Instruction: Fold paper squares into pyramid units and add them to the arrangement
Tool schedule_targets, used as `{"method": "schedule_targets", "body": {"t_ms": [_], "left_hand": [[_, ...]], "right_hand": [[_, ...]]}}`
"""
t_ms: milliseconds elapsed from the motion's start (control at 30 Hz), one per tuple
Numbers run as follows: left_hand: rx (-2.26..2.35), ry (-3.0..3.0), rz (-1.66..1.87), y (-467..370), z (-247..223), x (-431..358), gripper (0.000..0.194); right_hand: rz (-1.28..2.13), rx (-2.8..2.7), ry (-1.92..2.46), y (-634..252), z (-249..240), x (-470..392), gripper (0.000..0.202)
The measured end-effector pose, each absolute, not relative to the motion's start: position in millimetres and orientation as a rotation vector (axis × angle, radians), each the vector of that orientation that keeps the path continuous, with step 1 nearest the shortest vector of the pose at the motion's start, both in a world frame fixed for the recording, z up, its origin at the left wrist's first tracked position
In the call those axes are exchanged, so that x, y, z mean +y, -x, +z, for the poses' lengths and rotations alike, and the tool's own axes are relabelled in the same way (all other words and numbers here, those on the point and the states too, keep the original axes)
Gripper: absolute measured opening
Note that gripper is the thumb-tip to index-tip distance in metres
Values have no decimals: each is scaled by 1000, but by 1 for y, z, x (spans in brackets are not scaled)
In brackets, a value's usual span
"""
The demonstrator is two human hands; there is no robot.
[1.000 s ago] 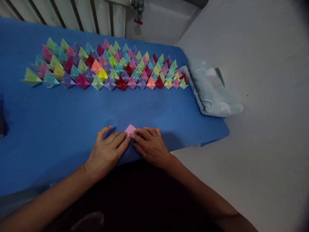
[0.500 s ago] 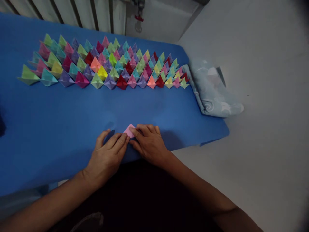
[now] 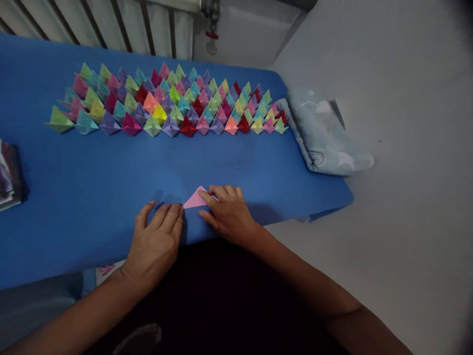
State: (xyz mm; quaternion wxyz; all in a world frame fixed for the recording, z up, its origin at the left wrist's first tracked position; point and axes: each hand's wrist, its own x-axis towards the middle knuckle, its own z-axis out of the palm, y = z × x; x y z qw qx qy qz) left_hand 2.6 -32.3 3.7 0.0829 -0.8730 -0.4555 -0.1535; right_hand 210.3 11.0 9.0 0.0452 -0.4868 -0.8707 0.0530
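Observation:
A small pink sheet of folded paper (image 3: pixel 194 198) lies on the blue surface close to its front edge, in a triangle shape with its point away from me. My right hand (image 3: pixel 229 213) covers the paper's right part and holds it down with the index finger, the thumb apart below. At the paper's left corner rest the fingertips of my left hand (image 3: pixel 157 236). Its fingers are stretched out along the surface, with the thumb spread to the left. Whether the left fingertips press on the corner or only touch it, I cannot tell.
Rows of folded paper boats (image 3: pixel 170 127) in many colours stand across the blue surface (image 3: pixel 121 197). A folded grey-blue cloth (image 3: pixel 314 133) lies at the right end beside the wall. At the far left is a dark stack (image 3: pixel 10 175). A radiator (image 3: pixel 111 27) stands behind.
My left hand has slid left along the paper, so more of its pink triangle shows. The right hand stays on the paper. The view has shifted, showing more of the dark stack at left.

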Motion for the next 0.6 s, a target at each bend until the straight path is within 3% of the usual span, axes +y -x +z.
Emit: {"method": "schedule_targets", "body": {"t_ms": [233, 467, 600], "left_hand": [[-1256, 2759, -581, -16, 1, -16, 42], [-1132, 2724, -514, -24, 1, -4, 35], [-1073, 2699, -479, -27, 6, -4, 34]], "right_hand": [[121, -2630, 1483, -208, 8, 12, 49], [313, -2528, 1445, -222, 11, 3, 52], [193, -2574, 1456, -229, 8, -11, 43]]}}
